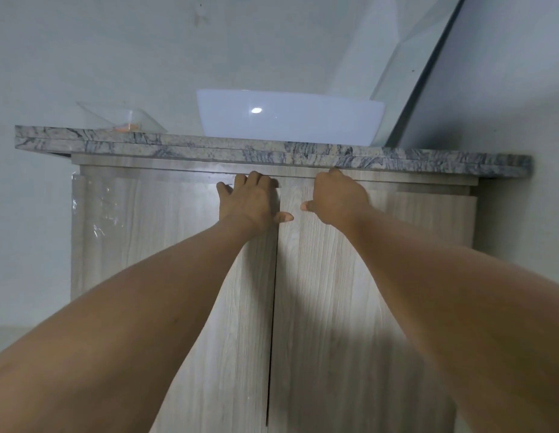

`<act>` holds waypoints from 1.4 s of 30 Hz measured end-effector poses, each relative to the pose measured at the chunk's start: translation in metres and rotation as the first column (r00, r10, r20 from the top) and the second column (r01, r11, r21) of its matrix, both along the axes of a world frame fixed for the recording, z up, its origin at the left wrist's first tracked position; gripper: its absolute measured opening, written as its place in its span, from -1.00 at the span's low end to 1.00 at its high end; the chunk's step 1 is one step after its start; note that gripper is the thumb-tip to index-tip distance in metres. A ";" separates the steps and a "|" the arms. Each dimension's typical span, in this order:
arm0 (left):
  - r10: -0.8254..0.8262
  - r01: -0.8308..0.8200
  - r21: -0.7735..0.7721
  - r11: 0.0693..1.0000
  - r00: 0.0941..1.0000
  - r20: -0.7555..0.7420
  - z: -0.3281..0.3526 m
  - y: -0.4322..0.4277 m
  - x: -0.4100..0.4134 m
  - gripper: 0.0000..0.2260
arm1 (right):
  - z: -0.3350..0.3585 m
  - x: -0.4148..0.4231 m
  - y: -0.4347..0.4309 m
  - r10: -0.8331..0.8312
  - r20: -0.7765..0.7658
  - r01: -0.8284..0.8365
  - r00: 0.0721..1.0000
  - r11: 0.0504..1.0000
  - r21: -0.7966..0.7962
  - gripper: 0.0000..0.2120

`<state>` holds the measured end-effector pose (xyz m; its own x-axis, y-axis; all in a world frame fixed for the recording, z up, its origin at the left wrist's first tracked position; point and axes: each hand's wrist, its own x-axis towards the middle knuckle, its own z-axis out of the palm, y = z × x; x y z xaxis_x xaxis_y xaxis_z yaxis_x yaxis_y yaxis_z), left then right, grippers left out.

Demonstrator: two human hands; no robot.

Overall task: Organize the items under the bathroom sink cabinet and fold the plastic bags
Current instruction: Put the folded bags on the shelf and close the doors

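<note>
Pale wood-grain left cabinet door [131,229], centre frame; your left hand [250,200] curls its fingers over its top edge. Your right hand [336,198] grips the matching right cabinet door [334,339] likewise.

Both bare arms reach forward and up, side by side, the left hand [250,203] hooking its curled fingers over the top edge of the left cabinet door [147,229], the right hand [336,198] curling likewise over the right cabinet door [319,307], thumbs pointing inward toward each other.
</note>
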<state>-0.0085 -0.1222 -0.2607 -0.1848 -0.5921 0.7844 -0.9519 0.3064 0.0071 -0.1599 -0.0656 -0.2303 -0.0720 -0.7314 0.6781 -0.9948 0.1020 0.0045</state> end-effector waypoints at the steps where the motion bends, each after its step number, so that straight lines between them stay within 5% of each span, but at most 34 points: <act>1: 0.010 -0.010 -0.017 1.000 1.000 -0.009 0.000 0.001 -0.001 -0.27 | 0.000 0.000 0.000 0.002 0.000 -0.002 1.000 1.000 0.000 -0.55; 11: -0.019 0.007 -0.137 0.991 0.996 -0.084 -0.024 -0.015 -0.006 -0.37 | -0.007 0.000 -0.011 -0.016 0.004 0.016 1.000 1.000 -0.026 -0.54; 21: -0.048 0.027 -0.233 0.972 0.995 -0.082 -0.038 -0.026 -0.007 -0.33 | -0.033 -0.009 -0.037 -0.050 0.040 0.057 0.998 0.974 -0.221 -0.44; 26: -0.054 0.055 -0.115 0.992 0.999 0.009 -0.055 -0.022 -0.003 -0.11 | -0.072 -0.017 -0.038 0.053 0.099 -0.027 0.994 0.968 -0.250 -0.29; 33: -0.046 0.039 0.063 0.997 0.992 0.115 -0.112 -0.009 -0.004 -0.10 | -0.091 -0.022 -0.038 0.040 0.069 -0.022 0.997 0.969 -0.247 -0.34; 42: -0.181 0.091 0.393 0.915 0.963 0.199 -0.081 0.041 0.020 -0.22 | -0.080 -0.029 -0.005 0.021 0.056 -0.029 0.998 0.988 0.152 -0.39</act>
